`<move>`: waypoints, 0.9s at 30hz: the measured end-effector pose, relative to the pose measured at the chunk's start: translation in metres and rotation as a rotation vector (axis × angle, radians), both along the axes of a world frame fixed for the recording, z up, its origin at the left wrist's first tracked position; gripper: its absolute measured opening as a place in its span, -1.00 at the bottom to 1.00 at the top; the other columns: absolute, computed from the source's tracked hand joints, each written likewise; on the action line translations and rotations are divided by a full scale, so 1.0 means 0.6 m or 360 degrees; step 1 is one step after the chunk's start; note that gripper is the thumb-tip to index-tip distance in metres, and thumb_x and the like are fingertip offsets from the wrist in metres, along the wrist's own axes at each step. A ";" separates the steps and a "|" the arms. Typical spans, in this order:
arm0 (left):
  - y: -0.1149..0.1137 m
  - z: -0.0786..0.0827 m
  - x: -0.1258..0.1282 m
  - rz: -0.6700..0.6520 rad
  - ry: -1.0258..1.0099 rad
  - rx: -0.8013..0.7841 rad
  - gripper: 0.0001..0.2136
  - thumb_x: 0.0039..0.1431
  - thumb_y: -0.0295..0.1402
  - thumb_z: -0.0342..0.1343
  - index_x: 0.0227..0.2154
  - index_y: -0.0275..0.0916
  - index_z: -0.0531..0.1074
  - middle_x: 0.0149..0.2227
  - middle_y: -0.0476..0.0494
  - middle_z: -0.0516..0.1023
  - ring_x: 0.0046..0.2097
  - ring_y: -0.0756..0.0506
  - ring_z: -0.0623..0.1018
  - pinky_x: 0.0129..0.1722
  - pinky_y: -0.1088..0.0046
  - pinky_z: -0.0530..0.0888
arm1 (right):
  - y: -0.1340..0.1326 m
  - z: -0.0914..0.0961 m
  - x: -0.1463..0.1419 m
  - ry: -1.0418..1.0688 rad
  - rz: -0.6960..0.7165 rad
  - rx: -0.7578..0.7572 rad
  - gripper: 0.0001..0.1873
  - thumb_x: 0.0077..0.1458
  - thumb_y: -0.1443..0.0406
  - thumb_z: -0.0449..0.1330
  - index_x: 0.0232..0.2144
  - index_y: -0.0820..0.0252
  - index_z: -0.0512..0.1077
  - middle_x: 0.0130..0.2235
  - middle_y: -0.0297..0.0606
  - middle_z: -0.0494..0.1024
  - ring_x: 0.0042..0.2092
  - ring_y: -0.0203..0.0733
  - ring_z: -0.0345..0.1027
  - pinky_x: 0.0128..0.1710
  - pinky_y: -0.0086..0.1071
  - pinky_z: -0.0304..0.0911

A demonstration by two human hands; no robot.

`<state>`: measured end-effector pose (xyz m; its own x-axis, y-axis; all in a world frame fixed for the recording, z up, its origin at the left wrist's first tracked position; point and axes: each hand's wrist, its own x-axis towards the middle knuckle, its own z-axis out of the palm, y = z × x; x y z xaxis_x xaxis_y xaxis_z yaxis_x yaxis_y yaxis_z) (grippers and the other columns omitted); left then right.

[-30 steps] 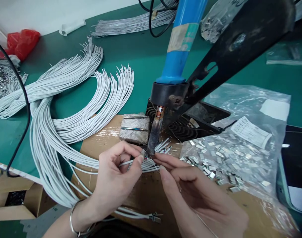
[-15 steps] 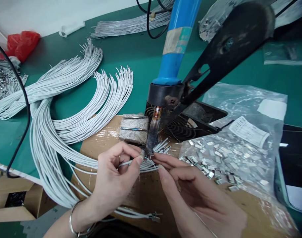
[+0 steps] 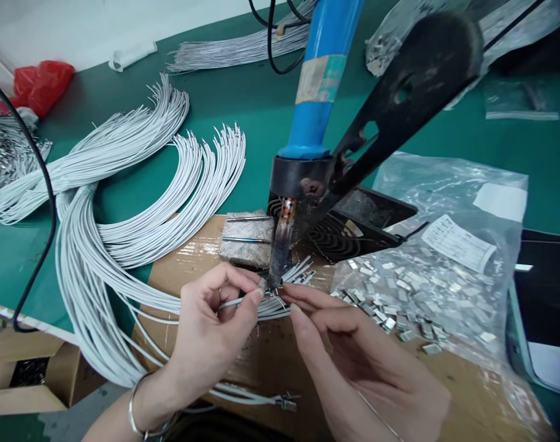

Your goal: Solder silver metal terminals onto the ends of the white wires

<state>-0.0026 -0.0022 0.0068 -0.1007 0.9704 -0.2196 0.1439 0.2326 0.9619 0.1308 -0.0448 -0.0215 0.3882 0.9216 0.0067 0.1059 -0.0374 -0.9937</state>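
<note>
My left hand (image 3: 215,334) is closed, pinching the stripped end of a white cable (image 3: 230,303) between thumb and fingertips. Right at that end sits the dark tip of a soldering iron (image 3: 311,126), which has a blue handle and points down in a black holder arm (image 3: 399,101). My right hand (image 3: 362,362) comes in from the other side, thumb and fingers closed on a thin solder wire (image 3: 376,412) that trails out below the palm. The joint under the tip is too small and partly covered to make out. More white cables (image 3: 164,294) pass behind my left hand.
Behind the iron are a steel-wool pad (image 3: 247,245) and a black fan (image 3: 348,236). A clear bag (image 3: 473,178) with small metal connectors (image 3: 399,301) lies right. Cable bundles (image 3: 91,153) cover the left. Cables with a connector (image 3: 286,402) lie in front. A cardboard sheet (image 3: 187,252) lies underneath.
The view has shifted slightly, so the iron and its holder appear a little further left. Both hands keep almost the same position and grip at the iron's tip.
</note>
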 end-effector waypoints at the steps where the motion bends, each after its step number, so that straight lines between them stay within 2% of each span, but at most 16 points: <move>1: 0.000 0.000 0.000 0.0006 -0.0001 -0.0007 -0.89 0.07 -0.45 0.33 -0.50 -0.30 0.52 -0.31 -0.20 0.69 -0.54 0.10 0.29 -0.58 0.58 0.18 | 0.000 -0.001 0.000 0.0000 0.0001 -0.0008 -0.71 0.25 0.25 0.38 -0.52 0.14 0.52 -0.11 -0.20 0.77 -0.17 -0.22 0.70 -0.09 -0.51 0.56; 6: -0.005 -0.009 -0.001 0.0012 -0.0019 -0.0022 -0.88 0.08 -0.44 0.34 -0.50 -0.31 0.52 -0.30 -0.18 0.67 -0.54 0.12 0.25 -0.56 0.59 0.17 | 0.001 -0.002 0.001 0.0023 0.0004 -0.0025 -0.71 0.24 0.25 0.39 -0.53 0.12 0.50 -0.14 -0.26 0.77 -0.18 -0.28 0.69 -0.08 -0.57 0.53; 12: -0.005 -0.011 0.003 0.0028 -0.0050 -0.0008 -0.88 0.07 -0.46 0.34 -0.50 -0.31 0.53 -0.33 -0.14 0.65 -0.55 0.13 0.29 -0.57 0.63 0.20 | 0.001 -0.005 0.003 -0.0086 -0.0004 0.0057 -0.73 0.22 0.25 0.40 -0.51 0.10 0.52 -0.15 -0.22 0.77 -0.22 -0.22 0.69 -0.16 -0.49 0.57; 16: -0.004 -0.009 0.003 0.0029 -0.0029 -0.0010 -0.88 0.07 -0.45 0.34 -0.50 -0.30 0.53 -0.33 -0.15 0.66 -0.55 0.11 0.30 -0.57 0.59 0.21 | 0.001 -0.007 0.002 -0.0084 -0.0012 0.0063 -0.75 0.21 0.28 0.40 -0.51 0.08 0.51 -0.14 -0.32 0.78 -0.23 -0.31 0.68 -0.17 -0.58 0.52; 21: -0.010 -0.014 0.000 0.0032 -0.0025 0.0034 -0.88 0.16 -0.42 0.30 -0.47 -0.27 0.54 -0.30 -0.15 0.67 -0.54 0.09 0.29 -0.58 0.55 0.17 | 0.001 -0.006 0.001 -0.0073 -0.0002 0.0092 -0.77 0.20 0.29 0.40 -0.50 0.10 0.52 -0.15 -0.24 0.77 -0.24 -0.23 0.68 -0.18 -0.47 0.55; 27: -0.004 -0.005 0.002 0.0006 -0.0006 0.0008 -0.88 0.06 -0.44 0.35 -0.51 -0.27 0.53 -0.31 -0.17 0.68 -0.55 0.09 0.27 -0.60 0.55 0.17 | 0.001 -0.007 -0.002 -0.0097 -0.0051 0.0107 -0.77 0.20 0.28 0.40 -0.50 0.09 0.52 -0.16 -0.28 0.77 -0.24 -0.23 0.67 -0.17 -0.46 0.53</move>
<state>-0.0013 -0.0047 0.0039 -0.1039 0.9711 -0.2150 0.1395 0.2283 0.9635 0.1295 -0.0444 -0.0258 0.4143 0.9054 0.0925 0.1661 0.0247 -0.9858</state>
